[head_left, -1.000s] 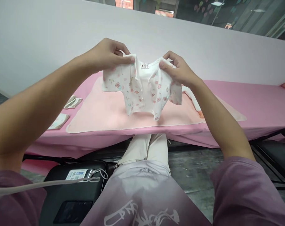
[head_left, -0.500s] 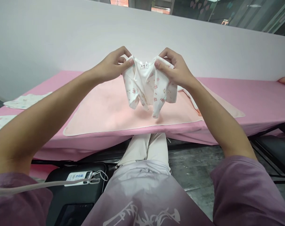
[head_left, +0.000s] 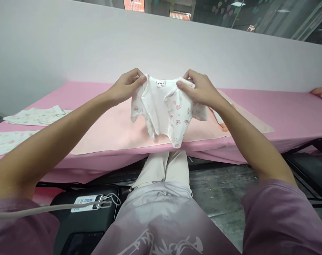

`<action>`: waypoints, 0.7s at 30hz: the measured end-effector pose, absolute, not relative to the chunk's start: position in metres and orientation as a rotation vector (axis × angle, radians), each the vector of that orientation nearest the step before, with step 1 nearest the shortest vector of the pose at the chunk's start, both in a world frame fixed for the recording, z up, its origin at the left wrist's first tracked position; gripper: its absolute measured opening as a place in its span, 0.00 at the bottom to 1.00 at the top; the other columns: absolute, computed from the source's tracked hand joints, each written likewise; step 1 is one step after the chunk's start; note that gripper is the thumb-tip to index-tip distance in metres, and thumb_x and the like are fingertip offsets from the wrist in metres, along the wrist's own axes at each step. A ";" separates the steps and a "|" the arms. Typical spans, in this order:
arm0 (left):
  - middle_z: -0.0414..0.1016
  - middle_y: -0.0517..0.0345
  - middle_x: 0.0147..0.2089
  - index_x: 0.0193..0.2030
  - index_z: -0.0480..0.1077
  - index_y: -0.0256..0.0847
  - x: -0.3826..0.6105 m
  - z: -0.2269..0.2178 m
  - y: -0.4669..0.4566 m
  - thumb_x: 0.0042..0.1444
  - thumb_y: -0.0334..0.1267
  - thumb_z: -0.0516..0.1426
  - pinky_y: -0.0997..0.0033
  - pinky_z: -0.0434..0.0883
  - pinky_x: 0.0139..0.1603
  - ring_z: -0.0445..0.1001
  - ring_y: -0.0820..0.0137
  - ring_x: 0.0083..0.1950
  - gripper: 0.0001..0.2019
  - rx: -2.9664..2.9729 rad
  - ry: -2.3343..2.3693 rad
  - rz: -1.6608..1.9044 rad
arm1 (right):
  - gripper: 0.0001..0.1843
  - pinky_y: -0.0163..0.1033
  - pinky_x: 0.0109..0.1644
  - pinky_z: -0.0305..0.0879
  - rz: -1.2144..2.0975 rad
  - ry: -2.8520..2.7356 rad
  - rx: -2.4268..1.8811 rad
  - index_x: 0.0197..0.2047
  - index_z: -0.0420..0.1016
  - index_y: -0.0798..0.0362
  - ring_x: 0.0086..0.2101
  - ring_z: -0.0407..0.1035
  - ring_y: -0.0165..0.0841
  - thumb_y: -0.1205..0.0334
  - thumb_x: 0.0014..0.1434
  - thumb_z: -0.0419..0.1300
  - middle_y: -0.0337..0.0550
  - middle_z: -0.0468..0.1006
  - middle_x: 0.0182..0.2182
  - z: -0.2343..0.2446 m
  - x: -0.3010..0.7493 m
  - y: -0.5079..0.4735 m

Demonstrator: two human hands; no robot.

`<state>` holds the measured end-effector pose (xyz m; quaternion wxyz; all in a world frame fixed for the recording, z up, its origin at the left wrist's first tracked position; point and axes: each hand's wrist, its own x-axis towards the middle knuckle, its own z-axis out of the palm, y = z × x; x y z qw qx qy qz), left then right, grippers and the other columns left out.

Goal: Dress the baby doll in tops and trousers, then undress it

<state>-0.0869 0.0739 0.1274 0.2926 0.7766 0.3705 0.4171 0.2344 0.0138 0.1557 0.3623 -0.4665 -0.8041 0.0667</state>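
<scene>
Indoor room resembling a training space, exact type indeterminable: pink-draped long table (head_left: 277, 109), plain white wall (head_left: 161, 42), window (head_left: 269, 23) bearing heart-shaped decals (head_left: 221, 11), black chair (head_left: 313, 173), grey floor (head_left: 219, 198).

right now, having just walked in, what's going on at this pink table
A person holds up a small printed shirt with both hands. The left hand and the right hand each grip it beside the neckline. Its front hangs open, and a label shows inside the neck. Behind it, a peach cloth lies spread on the pink table. Two printed cloths lie toward the person's left.
</scene>
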 end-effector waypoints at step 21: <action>0.74 0.60 0.29 0.33 0.75 0.48 -0.054 0.164 0.050 0.55 0.51 0.69 0.65 0.58 0.42 0.64 0.67 0.41 0.12 2.327 1.115 1.163 | 0.33 0.52 0.49 0.78 0.330 -1.952 -1.140 0.43 0.72 0.44 0.47 0.75 0.47 0.20 0.68 0.62 0.47 0.80 0.41 0.140 0.256 0.028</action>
